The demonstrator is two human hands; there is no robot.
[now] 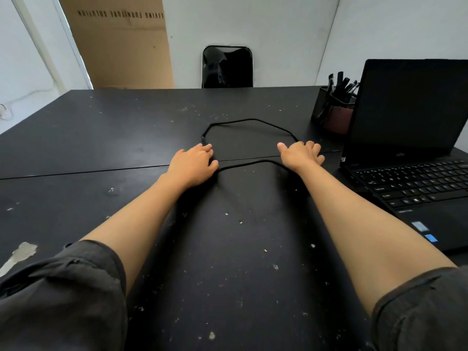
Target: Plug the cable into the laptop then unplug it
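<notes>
A black cable [250, 120] lies in a closed loop on the black table [101, 127], with both its ends hidden under my hands. My left hand [193, 164] rests palm down on the left side of the loop, fingers curled over the cable. On the right side, my right hand [301, 154] lies palm down with bent fingers on the cable and the thumb sticking out. The open black laptop [405, 148] stands at the right edge with its screen dark, a short way right of my right hand. No plug shows in its left side.
A mesh pen holder [334, 110] with several pens stands behind the laptop's left corner. A black chair back [227, 67] rises beyond the far table edge. A cardboard box [121, 41] leans on the wall at the back left.
</notes>
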